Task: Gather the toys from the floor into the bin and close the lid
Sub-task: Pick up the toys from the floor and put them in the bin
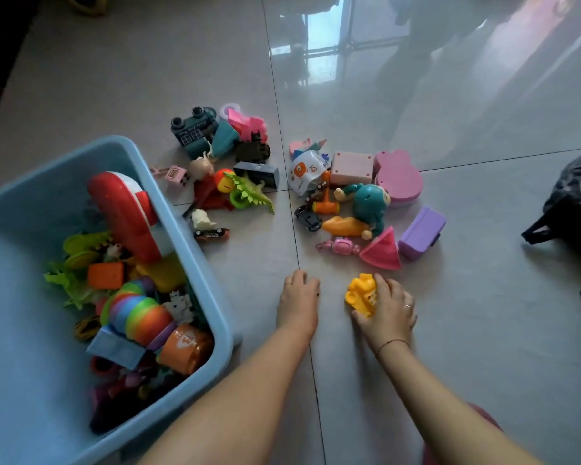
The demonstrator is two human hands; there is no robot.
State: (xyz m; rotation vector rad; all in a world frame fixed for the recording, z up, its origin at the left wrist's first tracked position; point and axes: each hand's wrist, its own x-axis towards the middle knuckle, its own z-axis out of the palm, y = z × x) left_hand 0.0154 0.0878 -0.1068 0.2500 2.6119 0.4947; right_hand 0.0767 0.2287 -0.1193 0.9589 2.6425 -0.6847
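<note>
Shiny grey floor tiles (450, 112) were covered with toys. A yellow toy (361, 293) was gripped by right hand (388, 305) fingers; left hand (299, 302) fingers were curled down, empty, beside the blue bin (195, 256).

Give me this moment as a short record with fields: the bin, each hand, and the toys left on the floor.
bin: blue bin, open, partly filled with toys, no lid in view
right hand: right hand on the floor, gripping a yellow toy
left hand: left hand resting on the tile, whether it holds anything cannot be told
toys left: two clusters on the floor, including a purple box and a green dinosaur
</note>
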